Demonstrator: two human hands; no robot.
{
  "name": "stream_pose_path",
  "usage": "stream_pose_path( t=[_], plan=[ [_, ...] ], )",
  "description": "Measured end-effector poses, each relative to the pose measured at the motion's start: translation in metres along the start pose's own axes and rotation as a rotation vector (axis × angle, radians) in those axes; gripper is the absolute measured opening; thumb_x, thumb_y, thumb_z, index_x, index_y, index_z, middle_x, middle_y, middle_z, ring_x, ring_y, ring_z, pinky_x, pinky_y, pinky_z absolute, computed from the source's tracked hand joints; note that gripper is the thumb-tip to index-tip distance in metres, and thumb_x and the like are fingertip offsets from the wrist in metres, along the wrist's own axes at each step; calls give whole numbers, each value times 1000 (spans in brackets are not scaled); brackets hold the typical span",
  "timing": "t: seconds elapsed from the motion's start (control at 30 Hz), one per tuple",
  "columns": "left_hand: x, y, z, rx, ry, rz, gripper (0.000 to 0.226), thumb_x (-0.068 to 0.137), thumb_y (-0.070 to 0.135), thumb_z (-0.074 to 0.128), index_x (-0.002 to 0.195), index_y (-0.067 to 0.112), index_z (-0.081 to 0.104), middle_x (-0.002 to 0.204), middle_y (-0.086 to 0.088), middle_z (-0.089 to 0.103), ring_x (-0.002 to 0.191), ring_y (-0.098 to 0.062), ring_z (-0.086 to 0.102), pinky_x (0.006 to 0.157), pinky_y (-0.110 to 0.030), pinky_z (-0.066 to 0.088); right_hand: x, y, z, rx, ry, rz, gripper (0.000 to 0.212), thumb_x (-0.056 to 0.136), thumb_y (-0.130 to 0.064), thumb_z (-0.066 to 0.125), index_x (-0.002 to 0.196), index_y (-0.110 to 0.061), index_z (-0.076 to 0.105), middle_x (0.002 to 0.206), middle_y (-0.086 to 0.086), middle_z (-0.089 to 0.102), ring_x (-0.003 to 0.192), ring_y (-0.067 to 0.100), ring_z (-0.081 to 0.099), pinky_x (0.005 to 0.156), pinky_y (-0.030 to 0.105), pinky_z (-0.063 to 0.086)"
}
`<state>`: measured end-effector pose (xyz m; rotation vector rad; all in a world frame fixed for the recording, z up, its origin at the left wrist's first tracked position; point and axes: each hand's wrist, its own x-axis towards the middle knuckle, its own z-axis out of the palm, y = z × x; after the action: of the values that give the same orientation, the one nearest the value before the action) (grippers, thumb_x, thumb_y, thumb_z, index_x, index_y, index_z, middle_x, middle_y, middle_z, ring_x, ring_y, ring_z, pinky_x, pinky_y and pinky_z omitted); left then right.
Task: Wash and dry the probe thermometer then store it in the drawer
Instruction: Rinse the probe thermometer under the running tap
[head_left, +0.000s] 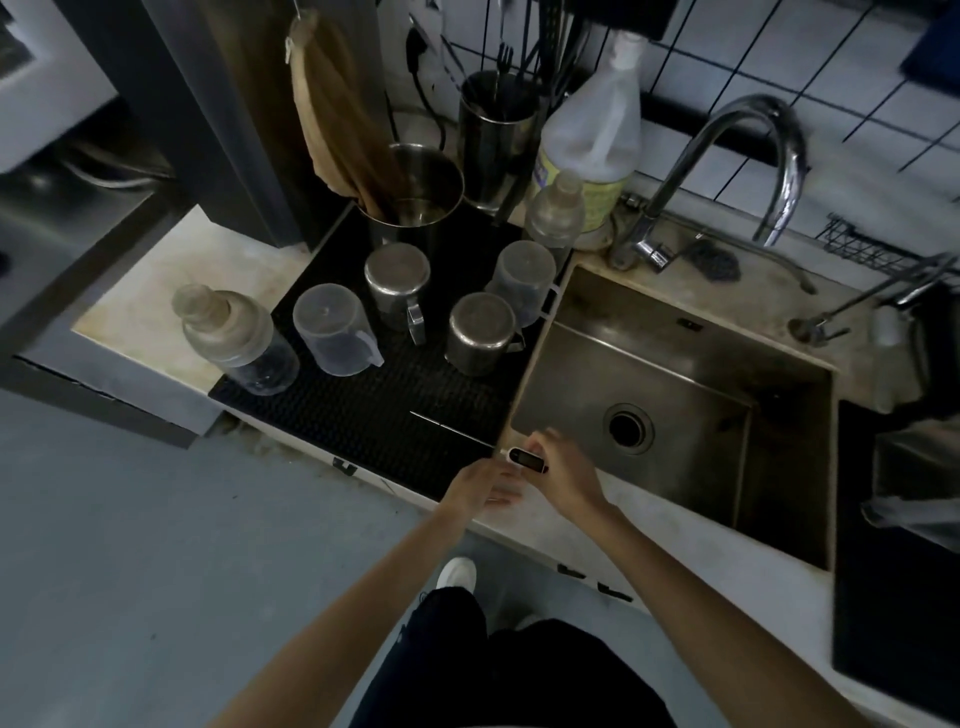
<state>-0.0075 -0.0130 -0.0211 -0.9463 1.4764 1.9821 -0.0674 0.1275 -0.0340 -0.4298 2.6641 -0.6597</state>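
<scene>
The probe thermometer (525, 459) has a dark body with a small white display, and its thin metal probe (449, 429) stretches left over the black drying mat (395, 410). My right hand (563, 470) grips the body at the front left corner of the steel sink (675, 395). My left hand (480, 486) is just left of it, at the counter's front edge, fingers loosely spread and holding nothing I can see. The curved tap (727, 156) stands behind the sink; no water is running.
On the mat stand upturned steel mugs (397, 291), plastic cups (332, 327), bottles (234, 338) and a steel pot (421, 192). A brown cloth (332, 124) hangs above the pot. A utensil holder (496, 140) and large detergent bottle (597, 135) stand at the back. Another dark mat (893, 571) lies right of the sink.
</scene>
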Motion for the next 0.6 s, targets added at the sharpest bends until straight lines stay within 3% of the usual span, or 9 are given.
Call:
stream_pose_path(
  t=[0.1,0.2,0.3,0.43,0.6],
  plan=[
    [0,0,2,21,-4,-14,29,101,15,47,118,-3,62,108,-15,68,80,-22,68,71,-23,58,-4,3,-3,104,27,-1,24,85,-33,73,96,-15,63,98,-2,63,85,14,62,65,26,44],
    [-1,6,8,99,-33,8,27,101,10,46,124,1,57,119,-18,64,92,-25,67,88,-33,55,-9,6,-13,187,65,-13,26,85,-37,72,96,-15,64,97,-2,65,83,13,63,68,30,51],
    [-2,16,19,119,-87,53,22,100,7,46,120,3,54,114,-14,60,82,-18,65,84,-29,53,-15,9,-24,246,117,-5,24,83,-34,75,95,-16,65,94,-3,67,82,12,65,71,34,55],
    [-7,29,35,197,-138,120,23,99,8,50,121,5,54,116,-13,62,88,-16,67,79,-18,50,-27,19,-38,328,194,-1,21,82,-38,75,90,-23,64,84,-12,65,76,2,63,65,18,51],
    [-17,40,57,274,-155,238,30,94,12,60,122,4,59,121,-18,66,112,-28,66,98,-35,51,-39,30,-60,421,242,-72,16,82,-27,77,90,-29,63,83,-16,66,82,-2,63,67,6,46]
  ],
)
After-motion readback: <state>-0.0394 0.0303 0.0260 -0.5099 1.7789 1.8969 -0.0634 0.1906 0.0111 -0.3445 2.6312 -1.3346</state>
